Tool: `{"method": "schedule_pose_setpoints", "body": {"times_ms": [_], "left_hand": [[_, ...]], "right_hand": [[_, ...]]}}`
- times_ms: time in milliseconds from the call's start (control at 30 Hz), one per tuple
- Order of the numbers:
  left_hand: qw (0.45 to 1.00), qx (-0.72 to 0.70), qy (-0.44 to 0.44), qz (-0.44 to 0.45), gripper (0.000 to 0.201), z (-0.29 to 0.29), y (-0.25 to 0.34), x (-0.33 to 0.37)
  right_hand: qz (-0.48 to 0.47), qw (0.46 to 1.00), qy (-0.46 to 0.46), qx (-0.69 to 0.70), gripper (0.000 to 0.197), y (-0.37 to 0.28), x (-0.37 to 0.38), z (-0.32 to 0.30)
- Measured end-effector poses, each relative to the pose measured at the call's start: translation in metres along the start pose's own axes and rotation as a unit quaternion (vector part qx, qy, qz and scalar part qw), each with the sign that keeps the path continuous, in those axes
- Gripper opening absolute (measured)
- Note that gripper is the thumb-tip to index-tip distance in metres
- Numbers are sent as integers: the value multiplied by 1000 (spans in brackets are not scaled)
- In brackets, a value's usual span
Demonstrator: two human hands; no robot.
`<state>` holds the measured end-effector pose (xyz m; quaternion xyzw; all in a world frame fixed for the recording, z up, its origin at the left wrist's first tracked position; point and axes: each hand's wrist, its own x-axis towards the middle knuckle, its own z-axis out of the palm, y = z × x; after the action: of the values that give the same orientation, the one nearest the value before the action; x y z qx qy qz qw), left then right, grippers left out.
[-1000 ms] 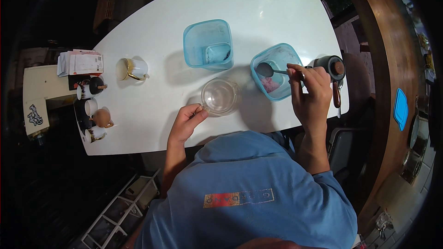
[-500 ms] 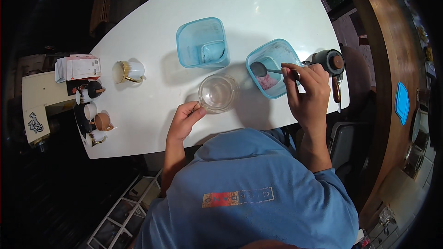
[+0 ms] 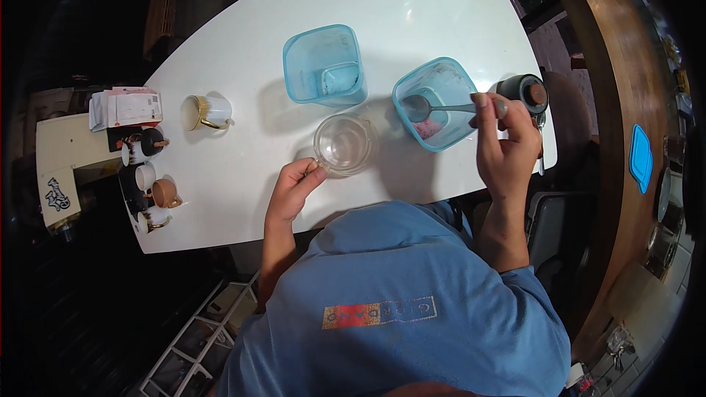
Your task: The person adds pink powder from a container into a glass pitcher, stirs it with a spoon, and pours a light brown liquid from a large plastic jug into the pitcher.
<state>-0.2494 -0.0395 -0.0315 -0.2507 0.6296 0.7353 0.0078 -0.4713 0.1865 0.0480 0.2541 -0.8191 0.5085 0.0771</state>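
Note:
My left hand [image 3: 294, 190] is closed on the handle of a clear glass cup [image 3: 344, 141], which appears to have nothing in it. In my right hand [image 3: 506, 143] is a metal spoon [image 3: 457, 108], gripped by its handle. The spoon's bowl is over the opening of the right-hand blue plastic container [image 3: 457, 73], near its left wall. Pink powder [image 3: 427, 129] lies at the bottom of that container. Just beyond the glass cup stands a second blue container [image 3: 300, 66] with a light blue shape inside it.
A white mug [image 3: 207, 113] with a gold handle stands left on the white table [image 3: 243, 191]. Several small cups, one of them brown [image 3: 165, 192], line the left edge by a packet [image 3: 129, 109]. A dark lidded pot [image 3: 523, 94] is at the right edge.
My right hand has shifted slightly up and right, turning the spoon so its handle lies more level. My left hand and the glass cup have barely moved.

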Motion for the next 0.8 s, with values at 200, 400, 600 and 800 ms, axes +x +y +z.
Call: {"method": "schedule_pose_setpoints", "body": {"times_ms": [200, 400, 600, 800], "left_hand": [[1000, 2, 15, 3, 19, 4, 3, -3], [1000, 4, 17, 1, 20, 12, 9, -2], [999, -5, 39, 3, 33, 29, 16, -2], [999, -5, 34, 24, 34, 32, 20, -6]], "right_hand": [[123, 972, 92, 175, 20, 6, -1, -14], [104, 951, 169, 236, 20, -3, 0, -39], [21, 946, 177, 271, 20, -20, -20, -47], [-326, 945, -13, 29, 25, -19, -53, -32]]}}
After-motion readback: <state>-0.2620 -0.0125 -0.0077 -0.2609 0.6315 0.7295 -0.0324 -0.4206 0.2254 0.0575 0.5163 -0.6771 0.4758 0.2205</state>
